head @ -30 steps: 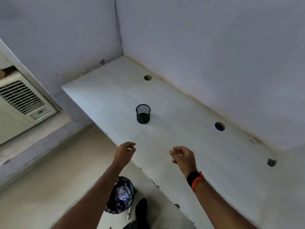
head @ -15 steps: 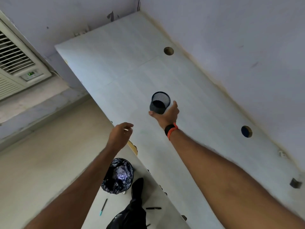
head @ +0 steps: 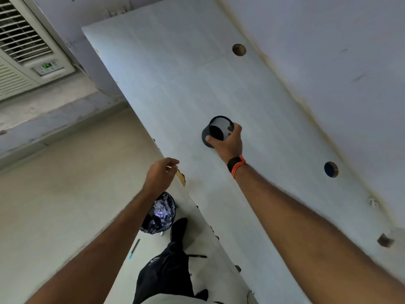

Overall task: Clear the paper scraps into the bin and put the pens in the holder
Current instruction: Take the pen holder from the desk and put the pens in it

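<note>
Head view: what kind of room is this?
Probably a bare office or study room: a long built-in desk with cable holes, a mesh pen holder on it, and a window air conditioner.

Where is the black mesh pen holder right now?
In the head view the pen holder sits mid-desk, gripped by the right hand, between the two round desk holes.

Desk (head: pixel 175 88) bears holder (head: pixel 215 131) (mesh); floor (head: pixel 54 194): pens (head: pixel 134 248).
</note>
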Demonstrator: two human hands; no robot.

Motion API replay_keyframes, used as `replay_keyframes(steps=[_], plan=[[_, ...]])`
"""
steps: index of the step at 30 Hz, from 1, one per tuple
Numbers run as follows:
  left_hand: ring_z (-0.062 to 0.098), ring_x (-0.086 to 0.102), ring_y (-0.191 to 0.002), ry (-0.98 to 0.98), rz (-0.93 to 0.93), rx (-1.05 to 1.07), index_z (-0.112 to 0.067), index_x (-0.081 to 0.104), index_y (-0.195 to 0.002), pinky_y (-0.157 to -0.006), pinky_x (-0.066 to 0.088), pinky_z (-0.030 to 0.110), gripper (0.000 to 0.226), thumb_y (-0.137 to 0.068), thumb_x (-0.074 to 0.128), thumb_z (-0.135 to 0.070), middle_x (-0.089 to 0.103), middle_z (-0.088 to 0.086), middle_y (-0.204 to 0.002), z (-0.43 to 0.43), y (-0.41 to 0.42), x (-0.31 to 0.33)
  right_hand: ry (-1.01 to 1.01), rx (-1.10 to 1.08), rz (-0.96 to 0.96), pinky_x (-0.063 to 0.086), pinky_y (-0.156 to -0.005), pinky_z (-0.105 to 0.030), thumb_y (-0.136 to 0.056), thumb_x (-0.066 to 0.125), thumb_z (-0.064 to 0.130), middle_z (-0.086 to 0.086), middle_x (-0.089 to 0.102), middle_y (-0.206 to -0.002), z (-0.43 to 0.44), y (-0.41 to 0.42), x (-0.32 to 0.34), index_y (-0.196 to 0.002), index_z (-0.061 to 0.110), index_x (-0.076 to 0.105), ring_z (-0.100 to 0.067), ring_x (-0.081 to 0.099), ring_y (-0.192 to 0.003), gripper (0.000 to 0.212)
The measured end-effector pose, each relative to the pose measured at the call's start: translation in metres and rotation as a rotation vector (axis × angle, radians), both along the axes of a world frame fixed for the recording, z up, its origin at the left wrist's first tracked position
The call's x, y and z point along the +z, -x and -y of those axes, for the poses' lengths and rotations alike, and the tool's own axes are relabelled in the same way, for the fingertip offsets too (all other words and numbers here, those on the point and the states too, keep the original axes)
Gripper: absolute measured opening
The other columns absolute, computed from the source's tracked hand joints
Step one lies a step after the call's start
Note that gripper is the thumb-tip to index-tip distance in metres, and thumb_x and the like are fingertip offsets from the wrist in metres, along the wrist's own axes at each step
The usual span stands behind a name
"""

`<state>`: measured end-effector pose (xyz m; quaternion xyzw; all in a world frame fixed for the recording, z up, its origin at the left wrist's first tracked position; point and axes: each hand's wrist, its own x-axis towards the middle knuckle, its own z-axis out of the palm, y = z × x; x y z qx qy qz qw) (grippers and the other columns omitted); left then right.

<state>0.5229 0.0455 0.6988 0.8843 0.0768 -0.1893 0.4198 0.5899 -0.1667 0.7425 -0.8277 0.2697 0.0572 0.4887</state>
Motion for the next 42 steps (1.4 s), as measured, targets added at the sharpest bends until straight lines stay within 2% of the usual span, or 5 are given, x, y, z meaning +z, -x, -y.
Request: replay_keyframes(steps=[16,26,32,39,42], plan=[[0.014,0.067,-0.091,-0.157,-0.039,-0.077,-0.019,0.071,-0.109,-0.078,0.049,0.024,0.022,-0.090,0.060,-0.021,0.073,-0.003,-0.103,0.020,0.235,0.025,-0.107,0.231,0.057,0.046,-0.099,-0.028,-0.063,0.085,0.040,0.001,0.053,-0.131,-0.018,0.284,0.031,-0.136,0.018,0.039,-0.016,0.050,-0.118,0.089],[0.011,0.067,-0.086,-0.190,0.039,0.172,-0.020,0.072,-0.107,-0.081,0.052,0.026,0.020,-0.091,0.061,-0.024,0.072,-0.006,-0.105,0.025,0.463,0.076,-0.172,0.455,0.165,0.047,-0.104,-0.038,-0.063,0.083,0.047,0.000,0.051,-0.135,-0.016,0.448,0.064,-0.139,0.018,0.037,-0.018,0.049,-0.124,0.094],[0.008,0.063,-0.081,-0.202,0.030,0.369,-0.019,0.072,-0.107,-0.075,0.043,0.021,0.019,-0.091,0.063,-0.023,0.072,-0.005,-0.104,-0.009,0.557,0.094,-0.228,0.490,0.137,0.047,-0.096,-0.025,-0.065,0.086,0.037,0.000,0.054,-0.130,-0.019,0.520,0.061,-0.135,0.018,0.039,-0.016,0.054,-0.116,0.087],[0.008,0.063,-0.081,-0.162,-0.022,0.532,-0.019,0.072,-0.105,-0.078,0.046,0.021,0.018,-0.090,0.063,-0.021,0.072,-0.007,-0.103,-0.043,0.645,0.087,-0.211,0.612,0.022,0.051,-0.101,-0.040,-0.055,0.084,0.050,0.003,0.058,-0.129,-0.059,0.594,0.033,-0.134,0.025,0.039,-0.016,0.058,-0.117,0.094],[0.008,0.065,-0.087,-0.122,-0.079,0.582,-0.021,0.072,-0.106,-0.082,0.050,0.022,0.019,-0.090,0.062,-0.023,0.072,-0.006,-0.104,-0.061,0.686,0.069,-0.177,0.689,-0.043,0.049,-0.094,-0.023,-0.064,0.086,0.038,0.001,0.053,-0.133,-0.079,0.628,0.021,-0.139,0.020,0.036,-0.013,0.051,-0.118,0.091]])
